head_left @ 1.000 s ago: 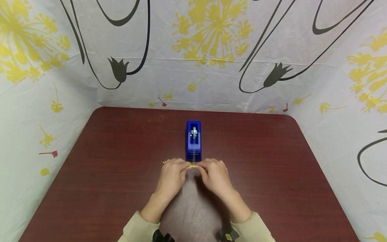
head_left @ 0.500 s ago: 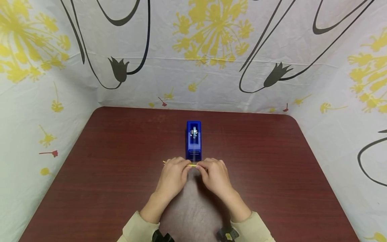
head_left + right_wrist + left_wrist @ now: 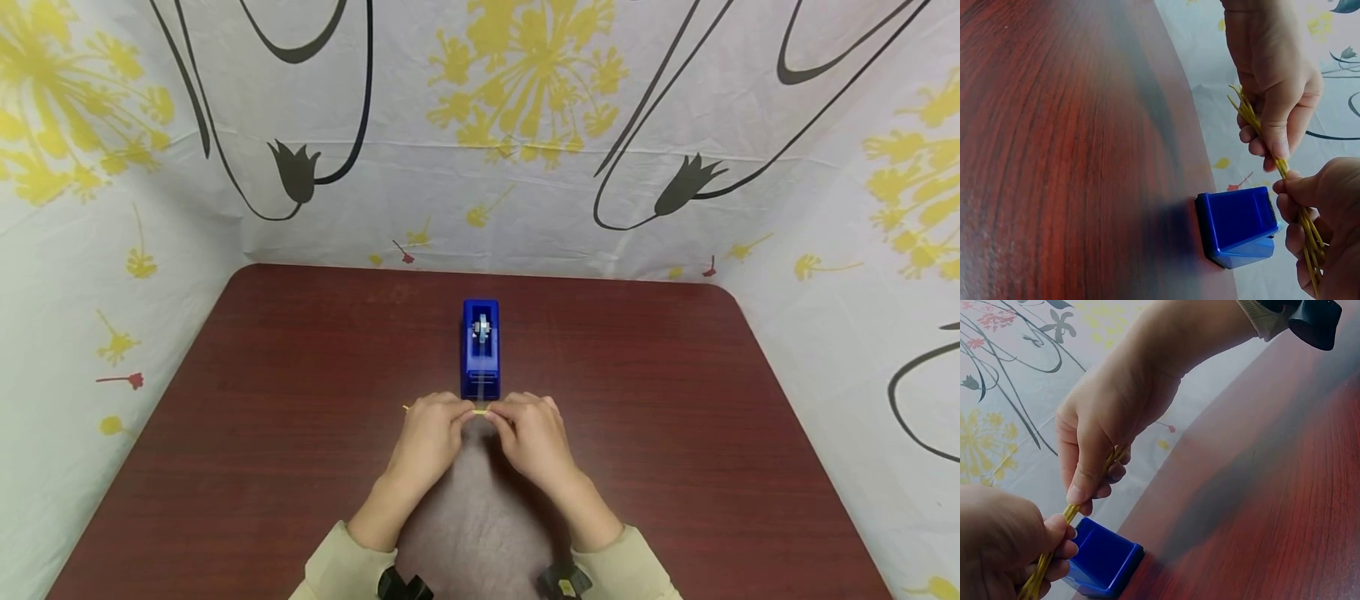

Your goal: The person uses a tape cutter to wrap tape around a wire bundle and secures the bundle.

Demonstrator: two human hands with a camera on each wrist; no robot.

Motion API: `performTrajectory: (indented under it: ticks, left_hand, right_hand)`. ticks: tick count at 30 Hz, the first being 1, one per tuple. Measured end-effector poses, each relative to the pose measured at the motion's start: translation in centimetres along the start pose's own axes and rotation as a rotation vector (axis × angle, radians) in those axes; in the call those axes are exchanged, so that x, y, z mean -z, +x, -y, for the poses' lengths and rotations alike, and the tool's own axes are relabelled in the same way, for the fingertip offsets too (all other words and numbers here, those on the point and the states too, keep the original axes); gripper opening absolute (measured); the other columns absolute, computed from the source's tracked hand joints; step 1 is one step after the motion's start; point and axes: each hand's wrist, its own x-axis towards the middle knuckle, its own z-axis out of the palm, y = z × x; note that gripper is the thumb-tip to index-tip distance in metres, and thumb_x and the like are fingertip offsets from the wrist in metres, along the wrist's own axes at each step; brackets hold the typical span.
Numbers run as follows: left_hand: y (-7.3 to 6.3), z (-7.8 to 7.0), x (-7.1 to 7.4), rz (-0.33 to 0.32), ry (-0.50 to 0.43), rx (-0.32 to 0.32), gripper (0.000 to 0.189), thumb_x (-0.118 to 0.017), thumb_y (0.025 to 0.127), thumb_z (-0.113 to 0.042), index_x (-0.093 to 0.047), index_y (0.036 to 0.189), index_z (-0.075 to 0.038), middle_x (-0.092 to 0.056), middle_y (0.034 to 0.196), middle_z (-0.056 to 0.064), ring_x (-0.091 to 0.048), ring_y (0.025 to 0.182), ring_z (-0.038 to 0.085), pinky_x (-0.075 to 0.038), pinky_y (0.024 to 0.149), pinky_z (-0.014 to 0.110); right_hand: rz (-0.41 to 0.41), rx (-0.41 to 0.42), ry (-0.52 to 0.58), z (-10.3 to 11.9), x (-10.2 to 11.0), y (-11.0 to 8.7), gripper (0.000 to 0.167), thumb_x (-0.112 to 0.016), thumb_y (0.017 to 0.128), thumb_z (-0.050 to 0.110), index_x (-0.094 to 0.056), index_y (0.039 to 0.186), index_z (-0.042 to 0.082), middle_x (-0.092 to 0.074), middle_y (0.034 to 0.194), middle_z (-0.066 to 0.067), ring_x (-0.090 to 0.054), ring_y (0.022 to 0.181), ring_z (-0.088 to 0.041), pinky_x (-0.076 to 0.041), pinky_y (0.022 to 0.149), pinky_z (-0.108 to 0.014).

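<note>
Both hands work on a bundle of thin yellow strands just in front of a blue tape dispenser. My left hand pinches the bundle between thumb and fingers, and loose strand ends stick out beyond it. A short way along, my right hand pinches it too, with more strands running under its palm in the right wrist view. Between the two sets of fingertips only a short stretch of yellow shows. Clear tape runs from the roll over the dispenser's near end, close to the fingertips.
The dispenser stands upright on a dark red-brown wooden table. Behind and at both sides hangs a white cloth with yellow and grey flower prints. Black wrist devices sit at the light sleeves.
My left hand shifts slightly away and back, and the visible stretch of yellow strands tilts, then levels again. The right hand and the tape dispenser stay in place.
</note>
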Motion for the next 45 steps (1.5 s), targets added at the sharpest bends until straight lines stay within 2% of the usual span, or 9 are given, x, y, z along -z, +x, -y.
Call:
performTrajectory:
  ticks: [4, 10, 19, 31, 40, 45]
  left_hand:
    - [0.04, -0.08, -0.02, -0.026, -0.024, 0.002, 0.004, -0.079, 0.085, -0.006, -0.08, 0.088, -0.008, -0.071, 0.08, 0.001, -0.069, 0.077, 0.021, -0.055, 0.072, 0.039]
    - [0.11, -0.11, -0.13, -0.057, -0.058, 0.009, 0.008, -0.081, 0.082, -0.004, -0.081, 0.09, -0.005, -0.072, 0.081, 0.002, -0.069, 0.076, 0.02, -0.056, 0.068, 0.033]
    - [0.25, 0.05, -0.25, -0.11, -0.08, -0.016, 0.01, -0.083, 0.081, -0.003, -0.082, 0.09, -0.004, -0.074, 0.082, 0.003, -0.07, 0.076, 0.021, -0.057, 0.069, 0.035]
    - [0.17, 0.06, -0.27, -0.114, -0.069, -0.005, 0.011, -0.083, 0.081, -0.004, -0.081, 0.092, -0.003, -0.075, 0.084, 0.004, -0.071, 0.079, 0.022, -0.057, 0.073, 0.036]
    - [0.12, 0.29, -0.49, -0.126, -0.094, -0.022, 0.011, -0.084, 0.079, -0.003, -0.081, 0.09, -0.002, -0.075, 0.084, 0.004, -0.071, 0.079, 0.021, -0.057, 0.072, 0.035]
    - [0.18, 0.28, -0.6, -0.133, -0.106, -0.03, 0.013, -0.084, 0.079, -0.004, -0.082, 0.091, -0.004, -0.075, 0.085, 0.003, -0.071, 0.08, 0.021, -0.056, 0.072, 0.036]
  right_hand:
    - [-0.011, 0.011, 0.0, -0.05, -0.01, 0.05, 0.001, -0.081, 0.086, 0.015, -0.081, 0.085, 0.016, -0.066, 0.072, 0.008, -0.059, 0.067, -0.013, -0.039, 0.066, -0.033]
    - [-0.017, 0.018, -0.001, -0.04, 0.1, 0.1, 0.005, -0.082, 0.084, 0.012, -0.082, 0.088, 0.015, -0.07, 0.077, 0.007, -0.063, 0.071, -0.014, -0.04, 0.066, -0.034]
    - [-0.042, 0.033, 0.013, -0.12, 0.09, 0.16, 0.007, -0.083, 0.084, 0.011, -0.083, 0.091, 0.013, -0.072, 0.079, 0.005, -0.063, 0.071, -0.014, -0.041, 0.066, -0.033]
    - [0.031, 0.028, -0.042, 0.11, 0.23, 0.23, 0.008, -0.077, 0.09, 0.014, -0.08, 0.097, 0.014, -0.07, 0.084, 0.005, -0.062, 0.076, -0.016, -0.042, 0.069, -0.036]
    - [0.073, -0.027, -0.037, 0.29, 0.36, 0.35, 0.01, -0.07, 0.096, 0.017, -0.079, 0.09, 0.015, -0.072, 0.085, 0.003, -0.063, 0.078, -0.018, -0.041, 0.068, -0.036]
    - [0.056, -0.065, -0.03, 0.42, 0.47, 0.44, 0.008, -0.073, 0.093, 0.016, -0.079, 0.088, 0.014, -0.072, 0.082, 0.003, -0.061, 0.075, -0.017, -0.039, 0.068, -0.035]
